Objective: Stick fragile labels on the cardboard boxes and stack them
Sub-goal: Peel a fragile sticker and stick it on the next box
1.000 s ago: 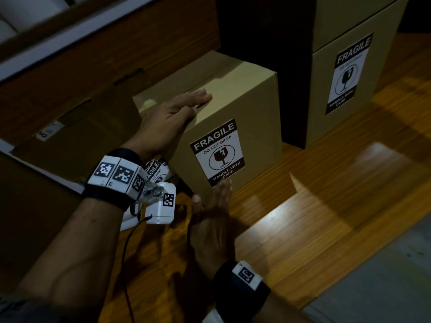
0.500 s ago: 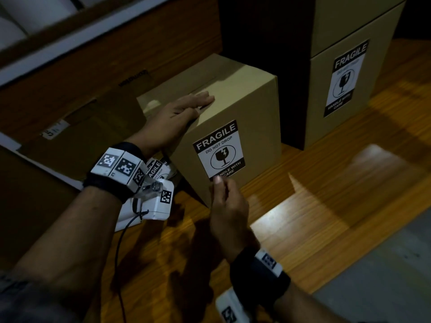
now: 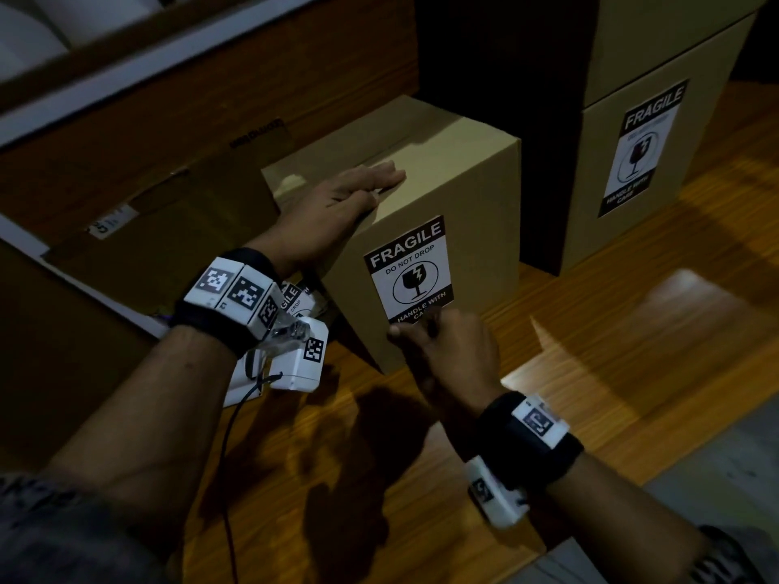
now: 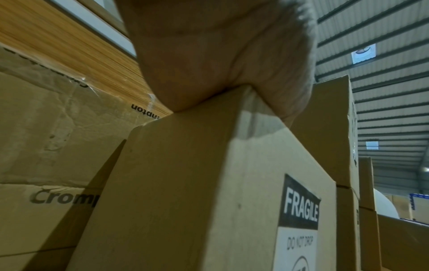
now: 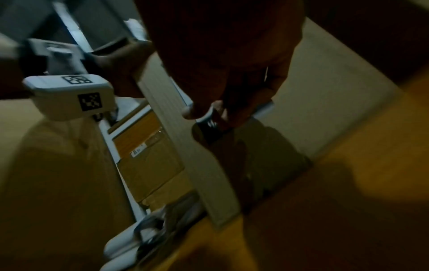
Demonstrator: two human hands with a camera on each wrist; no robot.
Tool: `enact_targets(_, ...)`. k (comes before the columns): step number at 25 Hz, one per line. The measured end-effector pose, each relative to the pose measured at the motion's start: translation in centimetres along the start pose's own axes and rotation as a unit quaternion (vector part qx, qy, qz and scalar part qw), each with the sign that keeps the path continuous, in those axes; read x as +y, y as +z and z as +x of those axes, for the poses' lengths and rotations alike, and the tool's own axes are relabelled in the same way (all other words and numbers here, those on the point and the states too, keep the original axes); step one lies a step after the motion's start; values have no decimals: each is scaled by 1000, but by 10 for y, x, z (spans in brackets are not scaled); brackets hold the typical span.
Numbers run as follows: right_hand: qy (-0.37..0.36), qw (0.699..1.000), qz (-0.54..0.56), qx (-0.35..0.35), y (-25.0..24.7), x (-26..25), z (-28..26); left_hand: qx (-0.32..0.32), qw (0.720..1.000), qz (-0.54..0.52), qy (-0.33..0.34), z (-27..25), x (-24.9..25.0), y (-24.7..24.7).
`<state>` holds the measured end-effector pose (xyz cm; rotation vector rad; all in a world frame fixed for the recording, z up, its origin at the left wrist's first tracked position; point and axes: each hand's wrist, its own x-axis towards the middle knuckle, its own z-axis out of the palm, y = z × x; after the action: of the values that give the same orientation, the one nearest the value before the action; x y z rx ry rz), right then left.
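Observation:
A brown cardboard box [image 3: 472, 191] stands on the wooden floor with a black-and-white FRAGILE label [image 3: 408, 269] stuck on its near face. My left hand [image 3: 345, 200] lies flat on the box top, fingers straight; in the left wrist view the heel of the palm [image 4: 220, 69] rests on the top corner of the box [image 4: 176, 183] above the label [image 4: 299, 209]. My right hand [image 3: 425, 333] presses its fingertips on the label's bottom edge. The right wrist view is dark and blurred, with fingertips [image 5: 218, 111] against the box face [image 5: 329, 95].
To the right stands a stack of two boxes [image 3: 699, 132], the lower bearing a FRAGILE label [image 3: 643, 149]. More label sheets [image 3: 293, 299] lie under my left wrist. Flattened cartons [image 3: 139, 246] lean at the left. A grey mat [image 3: 716, 499] covers the floor's near right.
My right hand rose from below the box to the label's bottom edge and moved slightly right along it. My left hand stayed flat on the box top.

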<state>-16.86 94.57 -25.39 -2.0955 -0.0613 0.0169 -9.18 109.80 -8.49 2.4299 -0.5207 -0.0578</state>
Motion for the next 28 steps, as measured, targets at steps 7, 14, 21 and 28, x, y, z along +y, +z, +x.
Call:
enact_targets(7, -246, 941, -165, 164, -28, -31, 45, 15, 1000, 1, 13, 2, -10, 3)
enact_targets(14, -255, 897, -356, 61, -37, -12, 48, 74, 991, 98, 44, -5, -8, 8)
enact_targets(21, -322, 887, -295, 152, -49, -25, 61, 84, 978, 173, 79, -8, -2, 11)
enact_targets(28, -288, 851, -439, 17, -45, -14, 56, 71, 967, 236, 72, -7, -2, 7)
